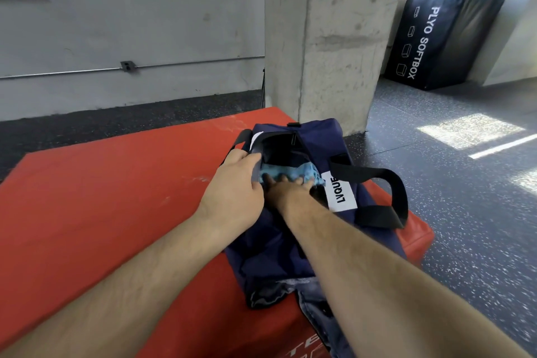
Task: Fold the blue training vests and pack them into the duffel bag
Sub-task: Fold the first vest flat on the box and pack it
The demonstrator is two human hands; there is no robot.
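Note:
A navy duffel bag [316,139] with black straps and a white label lies on a red mat [116,197], its top opening facing me. A light blue training vest [293,173] sits bunched in the opening. My left hand [235,186] grips the near left edge of the opening, thumb and fingers curled round the fabric. My right hand [286,187] presses down on the vest with its fingers spread, their tips sunk into the cloth.
A concrete pillar [328,38] stands just behind the bag. A black plyo softbox [441,41] leans against the wall at the back right. Speckled dark floor [465,183] lies right of the mat. A denim piece [316,308] shows below the bag.

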